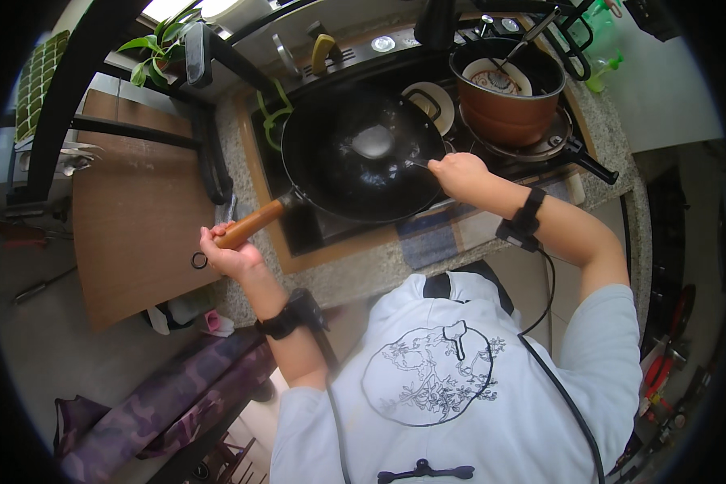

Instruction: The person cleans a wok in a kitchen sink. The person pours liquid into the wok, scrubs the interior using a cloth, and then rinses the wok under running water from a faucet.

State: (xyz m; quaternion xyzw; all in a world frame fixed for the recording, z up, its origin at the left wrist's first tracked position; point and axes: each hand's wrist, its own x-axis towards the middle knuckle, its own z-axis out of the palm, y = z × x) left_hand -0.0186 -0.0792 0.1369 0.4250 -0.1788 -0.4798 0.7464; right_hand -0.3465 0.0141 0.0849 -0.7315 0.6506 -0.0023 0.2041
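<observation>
A black wok [339, 181] sits over the stove, tilted slightly in the view. My left hand [233, 254] is wrapped around its wooden handle [254, 224], near the end with the metal ring. Above the wok's right rim, my right hand [460, 175] grips the thin handle of a metal ladle [372, 142]. The ladle's head is low inside the wok and looks pale and blurred. Bright reflections lie on the wok's dark inner surface, and I cannot tell whether any liquid is there.
Right of the wok, a copper-coloured pot [508, 115] holds a patterned bowl [496, 78] and a utensil. Below it, a black-handled pan [587, 163] juts out. A checked cloth [429, 236] lies along the counter edge. Left stand a black rack [206, 151] and a brown board [139, 218].
</observation>
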